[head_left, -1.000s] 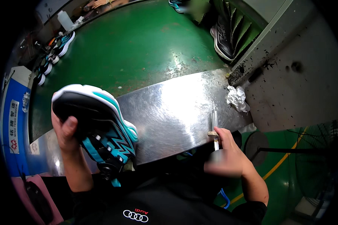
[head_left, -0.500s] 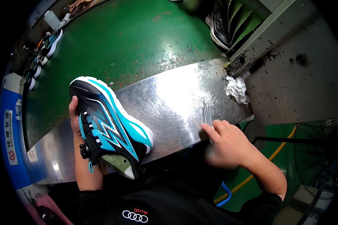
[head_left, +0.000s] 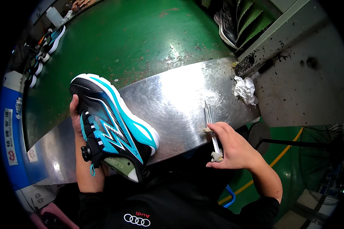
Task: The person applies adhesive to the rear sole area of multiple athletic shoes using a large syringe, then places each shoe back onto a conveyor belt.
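A black, blue and white sneaker is held up over the left part of the metal sheet, toe pointing away and sole edge to the right. A dial sits at its tongue, and a green shoe last fills its opening. Wrapped around the sneaker's left side is my left hand, closed on it, most fingers hidden behind. My right hand grips a clear syringe, fingers by its flange and thumb near the plunger's end. The syringe's thin tip points away, over the metal.
A bare metal sheet covers the near edge of the green table. Crumpled white tissue lies at its right end, beside a stained grey panel. More shoes line the far left; a dark shoe stands far right.
My right hand has shifted its grip on the syringe: the plunger and flange now show, with the thumb lower near the plunger's end. The sneaker stays in my left hand, barely moved.
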`<state>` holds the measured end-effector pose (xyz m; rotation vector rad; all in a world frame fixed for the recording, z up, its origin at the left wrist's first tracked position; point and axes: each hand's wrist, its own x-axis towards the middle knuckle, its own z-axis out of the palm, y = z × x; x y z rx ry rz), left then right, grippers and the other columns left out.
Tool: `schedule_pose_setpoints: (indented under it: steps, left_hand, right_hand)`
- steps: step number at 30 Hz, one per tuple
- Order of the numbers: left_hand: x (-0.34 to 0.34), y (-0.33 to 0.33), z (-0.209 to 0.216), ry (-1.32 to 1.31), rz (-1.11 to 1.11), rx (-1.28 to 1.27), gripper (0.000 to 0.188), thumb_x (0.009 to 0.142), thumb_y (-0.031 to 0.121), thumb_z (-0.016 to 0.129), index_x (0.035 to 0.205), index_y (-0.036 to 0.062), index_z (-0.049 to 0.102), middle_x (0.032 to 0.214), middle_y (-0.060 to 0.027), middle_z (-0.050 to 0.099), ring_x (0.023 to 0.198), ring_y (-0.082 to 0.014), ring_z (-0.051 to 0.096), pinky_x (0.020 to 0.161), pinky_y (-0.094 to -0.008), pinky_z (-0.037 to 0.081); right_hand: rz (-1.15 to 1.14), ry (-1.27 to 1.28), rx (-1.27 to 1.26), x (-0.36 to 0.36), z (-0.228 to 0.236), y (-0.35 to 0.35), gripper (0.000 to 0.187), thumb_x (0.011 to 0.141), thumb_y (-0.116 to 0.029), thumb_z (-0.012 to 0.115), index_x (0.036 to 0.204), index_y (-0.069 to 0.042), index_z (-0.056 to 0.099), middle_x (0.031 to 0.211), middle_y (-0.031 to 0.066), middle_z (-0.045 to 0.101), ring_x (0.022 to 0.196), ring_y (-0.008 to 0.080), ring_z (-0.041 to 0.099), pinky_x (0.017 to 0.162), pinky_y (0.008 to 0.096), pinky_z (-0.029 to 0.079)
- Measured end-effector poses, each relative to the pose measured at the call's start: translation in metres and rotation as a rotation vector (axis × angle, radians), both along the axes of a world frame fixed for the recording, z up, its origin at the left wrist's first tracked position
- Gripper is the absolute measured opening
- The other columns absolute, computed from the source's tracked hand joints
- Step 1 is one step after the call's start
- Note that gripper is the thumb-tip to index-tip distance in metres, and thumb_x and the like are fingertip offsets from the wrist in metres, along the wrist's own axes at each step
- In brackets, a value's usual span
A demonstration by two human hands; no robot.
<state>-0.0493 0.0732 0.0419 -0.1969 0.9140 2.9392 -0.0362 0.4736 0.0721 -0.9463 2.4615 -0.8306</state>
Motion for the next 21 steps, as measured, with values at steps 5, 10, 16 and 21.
schedule_pose_setpoints:
  steps: [5,10,16,21]
  left_hand:
    - [-0.001,0.002,-0.003,-0.009,-0.003,-0.002,0.054,0.087,0.043,0.053,0.125,0.0044,0.049,0.119,-0.015,0.058,0.105,-0.0283,0.059,0.09,-0.0443,0.049]
    - [0.002,0.007,0.001,0.078,-0.06,0.017,0.053,0.087,0.04,0.054,0.125,0.0041,0.049,0.121,-0.0151,0.057,0.108,-0.0294,0.057,0.093,-0.0449,0.047]
    - [0.009,0.007,0.005,0.026,0.002,-0.156,0.047,0.081,0.031,0.058,0.116,-0.0012,0.054,0.105,-0.0196,0.063,0.093,-0.0279,0.064,0.081,-0.039,0.054]
    - [0.023,0.019,0.017,0.215,0.077,-0.242,0.056,0.07,0.02,0.068,0.119,-0.0006,0.049,0.105,-0.0163,0.062,0.094,-0.0267,0.063,0.084,-0.0374,0.053]
  right_hand:
    - [-0.126,-0.327,-0.287,0.009,-0.005,0.016,0.104,0.058,-0.034,0.084,0.137,-0.003,0.025,0.119,0.0137,0.042,0.105,0.0272,0.045,0.09,0.0346,0.039]
    - [-0.489,-0.841,-1.087,0.017,-0.043,0.019,0.12,0.052,-0.053,0.083,0.141,-0.006,0.018,0.119,0.0125,0.045,0.086,0.0138,0.05,0.07,0.0267,0.042]
    - [-0.637,-0.858,-1.277,0.039,-0.034,0.024,0.107,0.061,-0.047,0.08,0.14,-0.006,0.02,0.116,0.0193,0.047,0.08,0.021,0.053,0.062,0.0314,0.044]
    - [-0.238,-0.874,-1.389,0.037,-0.009,0.003,0.122,0.051,-0.059,0.08,0.141,-0.007,0.017,0.127,0.0195,0.042,0.086,0.0245,0.052,0.065,0.0337,0.042]
